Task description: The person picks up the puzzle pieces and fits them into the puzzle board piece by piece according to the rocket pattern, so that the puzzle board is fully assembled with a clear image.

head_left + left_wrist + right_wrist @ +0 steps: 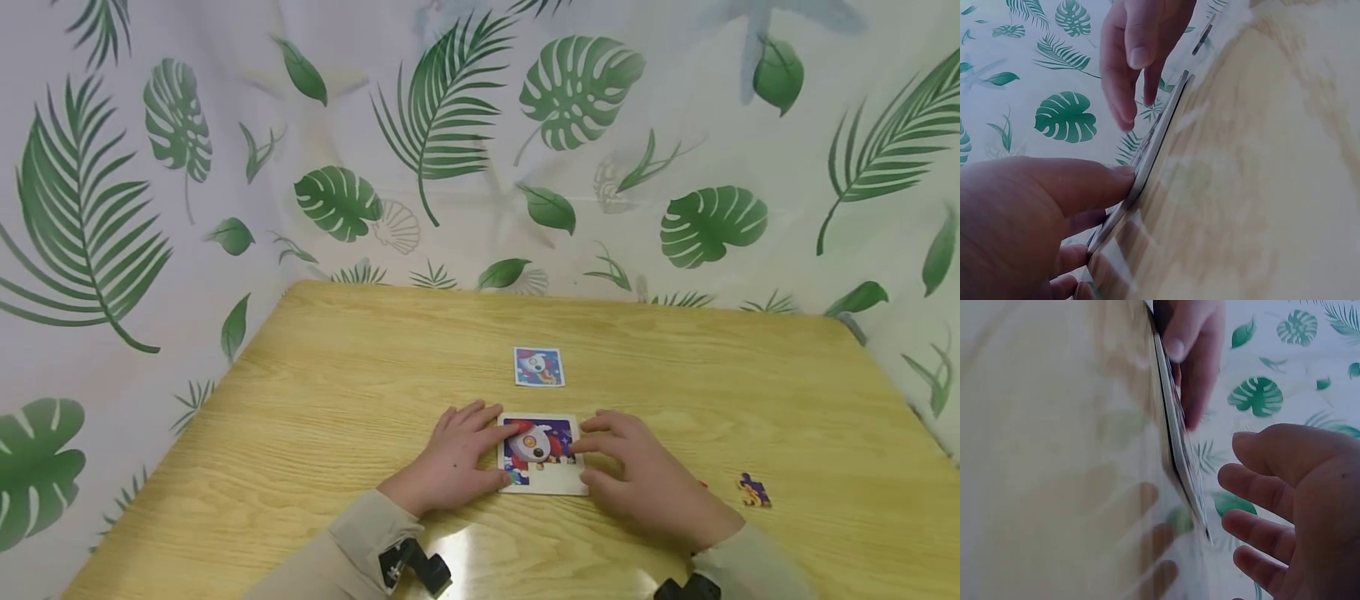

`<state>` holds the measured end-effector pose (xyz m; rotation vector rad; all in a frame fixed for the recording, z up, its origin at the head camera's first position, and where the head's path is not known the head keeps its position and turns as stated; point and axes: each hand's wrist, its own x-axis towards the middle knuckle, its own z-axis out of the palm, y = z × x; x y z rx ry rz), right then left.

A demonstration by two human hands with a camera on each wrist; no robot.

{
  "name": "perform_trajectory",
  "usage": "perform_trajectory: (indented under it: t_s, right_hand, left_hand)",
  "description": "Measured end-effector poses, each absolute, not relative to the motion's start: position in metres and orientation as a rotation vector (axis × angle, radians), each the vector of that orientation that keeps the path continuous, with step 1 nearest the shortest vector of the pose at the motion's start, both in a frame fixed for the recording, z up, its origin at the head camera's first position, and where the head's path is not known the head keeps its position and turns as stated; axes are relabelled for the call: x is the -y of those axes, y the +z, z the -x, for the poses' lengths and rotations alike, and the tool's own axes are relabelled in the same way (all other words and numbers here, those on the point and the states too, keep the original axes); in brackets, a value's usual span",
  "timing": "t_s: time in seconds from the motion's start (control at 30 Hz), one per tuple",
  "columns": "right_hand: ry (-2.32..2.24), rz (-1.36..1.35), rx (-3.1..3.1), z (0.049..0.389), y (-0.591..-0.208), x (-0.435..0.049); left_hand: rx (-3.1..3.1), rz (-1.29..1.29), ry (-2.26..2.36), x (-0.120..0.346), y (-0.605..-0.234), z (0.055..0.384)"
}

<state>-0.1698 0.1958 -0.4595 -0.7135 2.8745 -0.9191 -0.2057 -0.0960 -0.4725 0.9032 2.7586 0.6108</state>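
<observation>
A square jigsaw puzzle tray (555,480) with a pale border lies flat between the two hands. Pieces showing a white and red rocket on dark purple fill its upper part and lower left corner; bare tray shows at the lower right. My left hand (461,462) rests at the tray's left side, its index finger reaching over the picture and its thumb (1094,181) touching the edge. At the right side my right hand (637,471) hovers close, fingers spread and slightly bent, holding nothing in the right wrist view.
Behind the tray lies a small picture card (538,367) with a similar rocket. To the right of my right hand is a loose purple and orange puzzle piece (753,490); a bit of red (703,484) peeks out by the wrist. A leaf-patterned curtain (480,233) borders the wooden table (375,350).
</observation>
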Motion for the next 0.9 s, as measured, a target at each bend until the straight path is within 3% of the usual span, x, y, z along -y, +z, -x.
perform_trajectory:
  t_s: [0.37, 0.9]
  right_hand:
    - [-0.830, 0.677, -2.966, 0.163, -0.461, -0.273]
    - [-0.846, 0.604, -3.011, 0.148, -0.473, -0.321]
  left_hand:
    - [-2.751, -0.923, 0.624, 0.097, -0.474, 0.206]
    - [-2.739, -0.918, 0.647, 0.098, -0.474, 0.206]
